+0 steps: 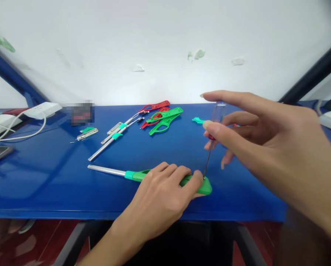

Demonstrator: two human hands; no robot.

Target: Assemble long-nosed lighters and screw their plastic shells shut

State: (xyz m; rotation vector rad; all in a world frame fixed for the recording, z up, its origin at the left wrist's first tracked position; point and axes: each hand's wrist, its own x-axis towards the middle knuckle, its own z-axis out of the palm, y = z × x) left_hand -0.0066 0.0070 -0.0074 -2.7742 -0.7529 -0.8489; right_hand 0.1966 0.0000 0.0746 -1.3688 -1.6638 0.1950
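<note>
My left hand (165,194) is closed over a green long-nosed gas lighter (206,187), pressing it down near the front of the blue table. Its silver tube points left, past a teal collar. In my right hand (265,136) is a screwdriver (218,111) with a clear handle, held between the thumb and the curled fingers while the index finger is lifted off. The blade stands nearly upright, with its tip at a small spot on the green butt end. A screw there is too small to make out.
Green handle shells (165,123) and red handle shells (156,106) lie at the back. Left of them are silver lighter tubes (101,150) and a clear fuel tank (88,133). A teal piece (198,120) sits behind my right hand. A white power strip (43,109) with cables is far left.
</note>
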